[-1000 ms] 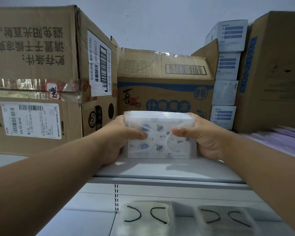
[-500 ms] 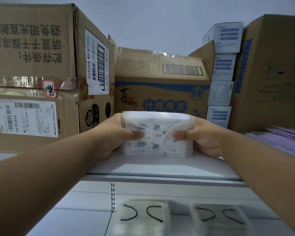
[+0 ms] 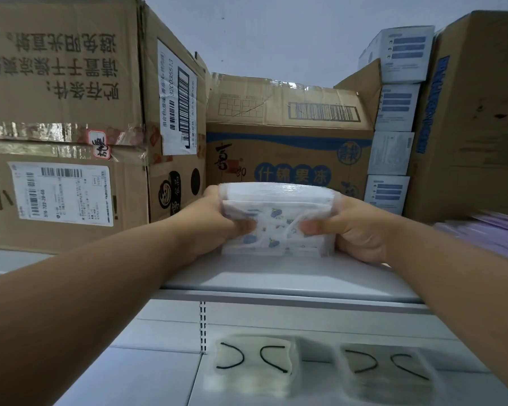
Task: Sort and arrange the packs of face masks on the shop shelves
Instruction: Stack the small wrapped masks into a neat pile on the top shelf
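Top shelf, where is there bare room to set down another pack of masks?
Bare top shelf runs along the front edge, before the printed mask pack gripped by left hand and right hand. Behind it is crowded: brown cartons left, jelly carton at the back, white boxes and purple packs right.
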Motion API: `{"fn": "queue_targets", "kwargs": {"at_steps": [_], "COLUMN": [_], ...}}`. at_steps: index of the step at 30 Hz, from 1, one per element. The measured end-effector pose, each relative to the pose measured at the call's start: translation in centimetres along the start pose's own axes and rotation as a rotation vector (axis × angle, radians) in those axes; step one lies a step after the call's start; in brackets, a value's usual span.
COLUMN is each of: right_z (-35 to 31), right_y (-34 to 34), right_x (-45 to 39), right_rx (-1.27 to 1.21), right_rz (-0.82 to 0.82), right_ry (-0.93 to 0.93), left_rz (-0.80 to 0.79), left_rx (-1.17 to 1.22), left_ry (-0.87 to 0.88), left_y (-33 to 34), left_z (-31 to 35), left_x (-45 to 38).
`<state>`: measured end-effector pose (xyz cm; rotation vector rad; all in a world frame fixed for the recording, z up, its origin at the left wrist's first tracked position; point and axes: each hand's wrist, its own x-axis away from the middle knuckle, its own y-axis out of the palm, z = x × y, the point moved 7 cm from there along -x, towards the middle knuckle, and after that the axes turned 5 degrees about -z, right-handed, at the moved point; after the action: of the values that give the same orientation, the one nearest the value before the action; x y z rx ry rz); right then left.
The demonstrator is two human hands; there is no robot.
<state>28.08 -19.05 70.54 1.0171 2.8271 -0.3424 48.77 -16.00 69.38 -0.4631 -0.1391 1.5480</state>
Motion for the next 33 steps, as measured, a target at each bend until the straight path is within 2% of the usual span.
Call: {"fn": "queue_targets", "kwargs": {"at_steps": [4,7,9,12,14,17,22,26,29,31,33], "right_z": [0.3,0.0,-0.6,-1.1,-0.8,-0.1,1.4,1.4,1.6,1.4,0.0], "right_y": [-0.2,-0.6,-1.1,-2.1,-3.0,-3.9,-3.5,-4.5,-5.0,-5.6,-6.5], "right_x": [0.3,0.4,0.2,-0.7,-1.3,-2.3,-3.0,-2.4,-2.2,-2.5,-3.1], "right_rx": [0.010,0.040,0.043,-0.027,-0.033,0.017,0.072,0.180,0.220,0.303,0.629], "right_rz": [-0.010,0.072,0.146,0.282,0.402,0.509,0.491,0.535,0.568,0.610,0.669], "right_ry": [0.030,0.029,0.013,0.067,0.168,0.293,0.447,0.501,0.528,0.502,0.439], "left_rz": [-0.068,-0.077,-0.030,0.139,0.242,0.298,0.272,0.298,0.301,0.350,0.290], "left_rx": [0.091,0.107,0.142,0.180,0.112,-0.063,-0.134,-0.288,-0.524,-0.733,-0.929], "left_ry": [-0.023,-0.006,0.015,-0.046,-0.128,-0.286,-0.405,-0.399,-0.291,-0.079,0.176], "left_y": [0.5,0.7,0.4,-1.0,-1.7,-1.8,-1.2,-1.2,-1.2,-1.2,0.2], "left_z": [-0.7,0.0,0.8,1.3,1.3,1.1,0.1,1.0,2.4,4.4,6.9], "left_x": [-0.1,0.1,0.1,-0.7,-1.8,-2.9,-3.8,-3.6,-3.6,-3.7,-3.9]}}
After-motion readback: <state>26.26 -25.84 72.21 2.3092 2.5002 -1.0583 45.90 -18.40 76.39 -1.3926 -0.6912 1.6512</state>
